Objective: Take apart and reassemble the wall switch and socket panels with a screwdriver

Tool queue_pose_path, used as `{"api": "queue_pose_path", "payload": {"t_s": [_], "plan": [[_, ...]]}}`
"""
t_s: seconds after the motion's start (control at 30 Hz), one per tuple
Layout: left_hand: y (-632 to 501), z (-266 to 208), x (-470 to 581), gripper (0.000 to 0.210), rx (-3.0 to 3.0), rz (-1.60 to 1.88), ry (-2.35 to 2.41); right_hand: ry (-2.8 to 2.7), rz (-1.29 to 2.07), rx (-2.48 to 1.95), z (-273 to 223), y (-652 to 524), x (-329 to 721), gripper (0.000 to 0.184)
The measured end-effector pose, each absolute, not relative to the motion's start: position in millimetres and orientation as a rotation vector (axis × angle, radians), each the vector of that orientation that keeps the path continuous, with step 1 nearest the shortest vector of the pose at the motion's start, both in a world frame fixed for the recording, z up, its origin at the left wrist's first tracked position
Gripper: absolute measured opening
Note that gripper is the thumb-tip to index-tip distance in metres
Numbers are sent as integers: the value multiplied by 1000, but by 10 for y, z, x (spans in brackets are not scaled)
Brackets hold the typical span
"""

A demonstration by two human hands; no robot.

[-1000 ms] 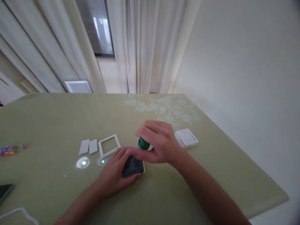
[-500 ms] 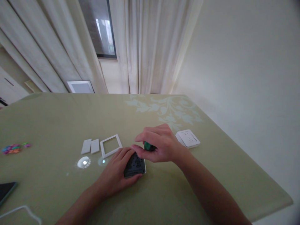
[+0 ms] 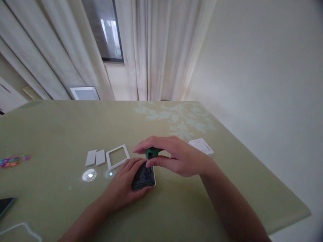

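My left hand [image 3: 127, 181] grips the left side of a wall switch module [image 3: 143, 178], dark back up with a pale rim. Its thumb lies along the near edge and its fingers along the far left. Above the module's far corner, my right hand [image 3: 174, 156] holds a green screwdriver [image 3: 152, 153] upright between thumb and fingers. Only the handle's top, with a dark centre, shows; the shaft and tip are hidden. Left of these lie a white square frame [image 3: 128, 155] and two white rocker plates [image 3: 91, 158], [image 3: 100, 157].
A white socket panel [image 3: 201, 146] lies beyond my right hand. Small colourful pieces [image 3: 11, 161] are at the far left, with a dark flat device [image 3: 5, 205] and a white cable [image 3: 24, 224] nearer. The table [image 3: 75, 124] meets the wall [image 3: 272, 84] at right.
My right hand has shifted left and its fingers have opened out around the screwdriver handle, showing more of its top. My left hand still holds the module. The view has shifted slightly.
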State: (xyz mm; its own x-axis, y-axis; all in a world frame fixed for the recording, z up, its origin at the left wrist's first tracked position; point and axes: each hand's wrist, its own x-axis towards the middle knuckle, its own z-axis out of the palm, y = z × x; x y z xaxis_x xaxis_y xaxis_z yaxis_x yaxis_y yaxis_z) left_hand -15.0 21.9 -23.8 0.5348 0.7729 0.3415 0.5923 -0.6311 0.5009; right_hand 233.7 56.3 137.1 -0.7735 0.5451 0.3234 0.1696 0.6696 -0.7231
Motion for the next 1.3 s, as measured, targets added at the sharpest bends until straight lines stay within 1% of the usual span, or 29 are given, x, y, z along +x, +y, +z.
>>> {"api": "queue_pose_path", "payload": {"t_s": [0.07, 0.1, 0.13, 0.2, 0.23, 0.27, 0.33, 0.4, 0.43, 0.5, 0.53, 0.57, 0.63, 0.7, 0.8, 0.93, 0.97, 1.03, 1.1, 1.2, 1.27, 1.3], "plan": [[220, -258, -153, 65, 2453, 794, 1126, -2370, 663, -692, 1326, 529, 2307, 22], [221, -271, -155, 66, 2456, 800, 1132, -2373, 464, -772, 1292, 511, 2283, 20], [222, -284, -158, 68, 2460, 800, 1139, -2365, 240, -841, 1252, 495, 2253, 23], [224, -305, -164, 73, 2472, 793, 1153, -2290, -170, -919, 1175, 472, 2187, 38], [225, -312, -167, 75, 2475, 788, 1155, -2247, -299, -940, 1146, 464, 2156, 44], [225, -316, -170, 76, 2476, 781, 1157, -2219, -357, -966, 1130, 458, 2129, 46], [225, -316, -174, 76, 2476, 770, 1162, -2231, -266, -1029, 1139, 450, 2102, 42], [224, -305, -173, 75, 2479, 761, 1166, -2295, 23, -1020, 1191, 451, 2122, 31], [223, -295, -171, 74, 2478, 755, 1165, -2320, 204, -958, 1222, 458, 2148, 34], [222, -271, -164, 71, 2470, 748, 1158, -2330, 544, -761, 1271, 491, 2222, 56], [222, -258, -159, 70, 2463, 747, 1156, -2326, 672, -672, 1285, 515, 2260, 62], [221, -246, -154, 70, 2459, 753, 1153, -2321, 767, -609, 1289, 543, 2294, 64], [221, -232, -147, 70, 2458, 772, 1152, -2302, 887, -560, 1281, 595, 2334, 59], [222, -234, -147, 70, 2461, 785, 1150, -2269, 930, -570, 1265, 620, 2332, 48], [227, -260, -156, 67, 2473, 797, 1130, -2259, 794, -650, 1261, 576, 2277, 35], [220, -268, -166, 64, 2469, 807, 1126, -2374, 254, -808, 1290, 421, 2203, 24], [214, -257, -165, 62, 2466, 810, 1131, -2393, 105, -825, 1292, 387, 2189, 23], [202, -226, -161, 58, 2461, 805, 1138, -2401, -144, -842, 1281, 343, 2163, 29], [197, -203, -155, 54, 2459, 791, 1151, -2369, -299, -856, 1249, 332, 2135, 35], [207, -220, -155, 58, 2480, 774, 1163, -2306, -387, -934, 1204, 348, 2099, 40], [221, -258, -164, 66, 2502, 785, 1160, -2310, -306, -1046, 1211, 358, 2096, 40], [226, -276, -169, 69, 2507, 790, 1157, -2334, -201, -1091, 1230, 359, 2105, 37]]}}
